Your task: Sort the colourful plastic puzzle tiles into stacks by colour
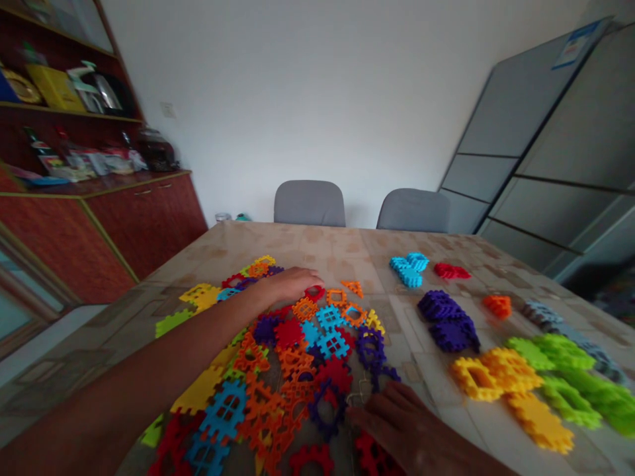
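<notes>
Loose toothed plastic building pieces lie in a wide, mixed heap. My left hand (294,284) reaches across to its far side, fingers stretched out low beside a red ring-shaped piece (314,293); the undersides of the fingers are hidden. At the near right edge, my right hand (404,423) rests palm down, thumb apart from the bent fingers. By its thumb are a red toothed piece (370,453) and a purple toothed frame (327,410). Light-blue window pieces (332,344), a red square (288,333) and orange pieces (336,297) lie between the hands.
Pieces sorted by colour stand at the right: light blue (411,268), red (451,271), purple (449,320), orange (497,305), yellow (513,390), green (565,370) and grey (578,334). Two grey chairs (308,203) stand beyond the table (347,248). A wooden cabinet (143,218) is at left.
</notes>
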The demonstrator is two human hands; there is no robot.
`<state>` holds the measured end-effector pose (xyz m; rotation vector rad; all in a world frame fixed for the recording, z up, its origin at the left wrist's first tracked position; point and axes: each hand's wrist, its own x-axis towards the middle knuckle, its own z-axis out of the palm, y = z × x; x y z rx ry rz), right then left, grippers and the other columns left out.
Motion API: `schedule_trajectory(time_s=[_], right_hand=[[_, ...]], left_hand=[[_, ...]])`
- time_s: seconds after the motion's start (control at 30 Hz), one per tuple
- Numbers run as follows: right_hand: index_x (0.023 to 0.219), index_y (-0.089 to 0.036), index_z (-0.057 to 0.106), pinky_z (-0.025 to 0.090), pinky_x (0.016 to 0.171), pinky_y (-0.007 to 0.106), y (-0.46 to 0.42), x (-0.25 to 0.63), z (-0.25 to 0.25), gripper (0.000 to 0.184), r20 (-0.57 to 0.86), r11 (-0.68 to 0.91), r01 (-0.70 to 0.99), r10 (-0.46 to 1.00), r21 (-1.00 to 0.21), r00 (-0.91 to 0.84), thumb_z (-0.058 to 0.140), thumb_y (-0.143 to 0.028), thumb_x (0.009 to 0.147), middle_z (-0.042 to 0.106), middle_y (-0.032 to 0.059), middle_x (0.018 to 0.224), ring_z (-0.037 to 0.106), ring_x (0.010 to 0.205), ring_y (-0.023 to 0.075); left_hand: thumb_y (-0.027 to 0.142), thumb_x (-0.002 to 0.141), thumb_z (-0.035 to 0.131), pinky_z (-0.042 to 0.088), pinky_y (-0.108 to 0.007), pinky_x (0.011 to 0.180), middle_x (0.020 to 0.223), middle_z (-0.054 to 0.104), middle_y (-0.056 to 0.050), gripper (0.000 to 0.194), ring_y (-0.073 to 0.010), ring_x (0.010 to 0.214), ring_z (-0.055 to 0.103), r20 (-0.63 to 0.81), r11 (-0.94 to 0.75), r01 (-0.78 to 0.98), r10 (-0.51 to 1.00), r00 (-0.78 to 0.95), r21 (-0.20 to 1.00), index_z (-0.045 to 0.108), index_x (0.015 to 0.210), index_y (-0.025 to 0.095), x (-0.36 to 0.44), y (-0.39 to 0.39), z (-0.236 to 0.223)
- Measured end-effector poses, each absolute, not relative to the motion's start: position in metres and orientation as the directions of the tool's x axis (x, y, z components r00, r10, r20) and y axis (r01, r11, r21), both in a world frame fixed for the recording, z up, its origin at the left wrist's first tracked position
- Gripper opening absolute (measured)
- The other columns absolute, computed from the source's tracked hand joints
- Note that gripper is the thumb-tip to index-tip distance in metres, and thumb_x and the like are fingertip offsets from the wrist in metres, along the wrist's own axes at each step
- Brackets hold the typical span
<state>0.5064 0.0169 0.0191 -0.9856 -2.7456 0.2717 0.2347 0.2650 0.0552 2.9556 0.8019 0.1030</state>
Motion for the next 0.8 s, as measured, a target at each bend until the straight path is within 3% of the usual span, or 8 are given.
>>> schedule_trajectory(time_s=[0.17, 0.37, 0.57, 0.8], right_hand=[[0.146, -0.027, 0.048, 0.051, 0.097, 0.043, 0.013, 0.506, 0.022, 0.048, 0.13, 0.742, 0.615, 0.66, -0.266, -0.74, 0.056, -0.042, 0.101, 0.072, 0.0075, 0.111, 0.068, 0.1, 0.0255], [0.143, -0.027, 0.051, 0.052, 0.093, 0.039, 0.013, 0.503, 0.026, 0.044, 0.142, 0.742, 0.623, 0.664, -0.25, -0.734, 0.057, -0.038, 0.1, 0.072, 0.0066, 0.111, 0.068, 0.098, 0.0245], [0.141, -0.024, 0.051, 0.054, 0.084, 0.038, 0.017, 0.503, 0.016, 0.047, 0.166, 0.774, 0.601, 0.631, -0.198, -0.758, 0.057, -0.043, 0.099, 0.073, 0.0083, 0.108, 0.069, 0.093, 0.0263], [0.149, -0.029, 0.042, 0.048, 0.101, 0.049, 0.016, 0.509, 0.037, 0.06, 0.071, 0.739, 0.599, 0.646, -0.309, -0.76, 0.062, -0.046, 0.096, 0.072, 0.0081, 0.116, 0.068, 0.102, 0.028]], left_hand=[[0.033, 0.098, 0.068, 0.057, -0.048, 0.091, 0.129, 0.062, -0.01, 0.034, -0.0265, 0.109, 0.065, 0.041, -0.812, 0.582, 0.584, 0.811, 0.042, 0.06, 0.127, 0.018, 0.23, 0.268, 0.058], [0.032, 0.099, 0.066, 0.056, -0.049, 0.093, 0.13, 0.06, -0.01, 0.032, -0.0269, 0.111, 0.064, 0.165, -0.734, 0.678, 0.672, 0.722, 0.024, 0.06, 0.127, 0.018, 0.216, 0.264, 0.067], [0.031, 0.099, 0.067, 0.05, -0.054, 0.103, 0.137, 0.059, -0.01, 0.032, -0.0298, 0.123, 0.059, 0.093, -0.852, 0.52, 0.523, 0.847, 0.058, 0.061, 0.128, 0.018, 0.212, 0.269, 0.064], [0.031, 0.099, 0.066, 0.052, -0.052, 0.101, 0.133, 0.061, -0.01, 0.029, -0.0281, 0.118, 0.062, -0.034, -0.925, 0.376, 0.374, 0.927, 0.062, 0.062, 0.125, 0.018, 0.23, 0.272, 0.058]])
